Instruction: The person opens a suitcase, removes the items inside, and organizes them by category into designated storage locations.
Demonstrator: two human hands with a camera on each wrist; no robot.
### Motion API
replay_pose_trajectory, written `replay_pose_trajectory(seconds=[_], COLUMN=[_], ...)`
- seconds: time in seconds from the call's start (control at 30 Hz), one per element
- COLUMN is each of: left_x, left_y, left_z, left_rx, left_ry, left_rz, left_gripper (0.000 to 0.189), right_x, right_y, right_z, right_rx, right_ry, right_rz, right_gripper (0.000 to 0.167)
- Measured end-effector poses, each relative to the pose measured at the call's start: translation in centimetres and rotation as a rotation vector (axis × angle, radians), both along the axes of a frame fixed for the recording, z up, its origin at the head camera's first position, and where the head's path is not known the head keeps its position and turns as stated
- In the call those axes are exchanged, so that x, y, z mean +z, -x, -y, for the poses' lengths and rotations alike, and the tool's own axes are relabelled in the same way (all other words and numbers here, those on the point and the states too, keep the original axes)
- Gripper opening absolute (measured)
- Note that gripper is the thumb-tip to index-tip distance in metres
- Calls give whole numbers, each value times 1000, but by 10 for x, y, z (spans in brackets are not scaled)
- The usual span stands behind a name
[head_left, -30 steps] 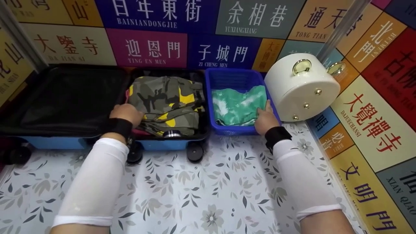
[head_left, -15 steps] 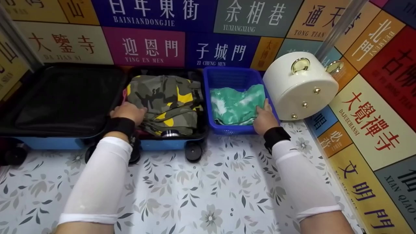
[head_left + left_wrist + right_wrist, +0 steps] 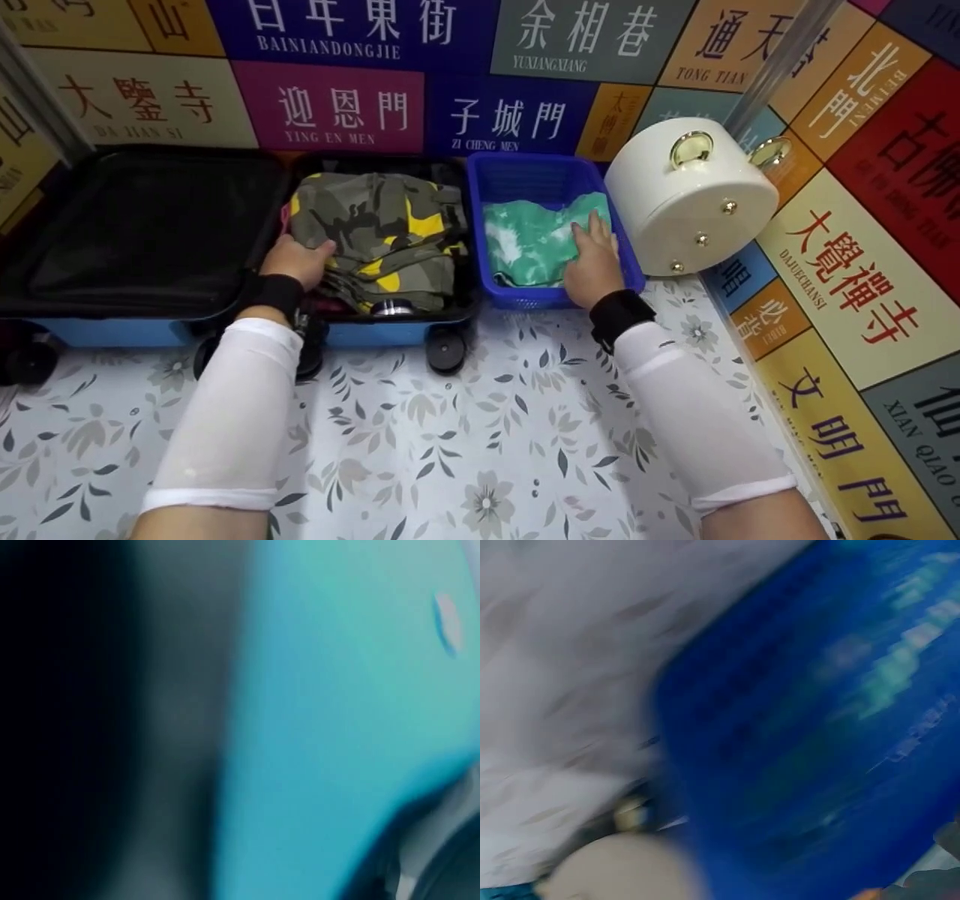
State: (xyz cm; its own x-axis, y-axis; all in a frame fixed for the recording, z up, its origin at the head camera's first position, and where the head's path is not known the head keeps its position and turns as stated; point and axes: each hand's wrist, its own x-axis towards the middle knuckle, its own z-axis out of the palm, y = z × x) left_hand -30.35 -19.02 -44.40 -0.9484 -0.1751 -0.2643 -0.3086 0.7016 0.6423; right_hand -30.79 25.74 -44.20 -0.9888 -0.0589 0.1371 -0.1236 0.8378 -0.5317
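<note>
Fingers spread, my right hand (image 3: 592, 264) lies over the right side of a green and white tie-dye cloth (image 3: 517, 236) in the blue plastic basket (image 3: 536, 300). My left hand (image 3: 291, 264) rests at the left edge of folded camouflage clothing (image 3: 367, 217). Its thumb points right over the cloth, and its other fingers are mostly hidden. The clothing fills the right half of an open suitcase (image 3: 382, 335). At the front of that half sits a small silver-rimmed round item (image 3: 392, 307). In the left wrist view the light-blue suitcase side (image 3: 330, 705) shows.
The suitcase's black left half (image 3: 150, 232) lies open at left, wheels (image 3: 448, 351) facing the front. A white rounded case (image 3: 690, 202) with gold handles stands right of the basket. Lettered panels (image 3: 330, 109) stand behind. Flower-patterned cloth (image 3: 450, 457) covers the surface in front.
My right hand has moved from the basket's right rim leftward onto the green cloth, its fingers spreading. The left hand stays near the clothing's edge, thumb more raised. The view has shifted slightly.
</note>
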Motion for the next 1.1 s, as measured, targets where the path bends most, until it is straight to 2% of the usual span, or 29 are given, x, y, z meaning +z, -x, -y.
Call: replay_pose_trajectory(seconds=[0.13,0.23,0.3,0.37,0.47,0.53,0.77,0.9,1.1], left_x=[-3,0,2,3,3,2,0,1,0], left_y=[0,-1,-3,-5,-9,-10,-13,-13,-9], left_z=[5,8,9,11,13,15,20,21,17], left_rx=[22,31,34,31,16,4,-24,-31,50], left_ry=[-39,-79,-101,-124,-151,-169,-211,-245,-343], left_rz=[-51,-82,-107,-127,-138,-127,-86,-52,3], left_gripper=[82,80,79,77,77,79,83,84,79], right_x=[12,17,19,19,17,14,10,8,4], right_y=[-13,-20,-22,-20,-15,-9,5,10,15], right_z=[48,87,110,128,147,156,173,178,184], right_rx=[93,150,159,158,98,43,-105,-146,-145], right_ry=[202,392,486,582,653,713,805,795,739], right_rz=[-31,20,118,260,472,559,751,789,831], right_gripper=[62,54,51,53,60,64,77,81,82])
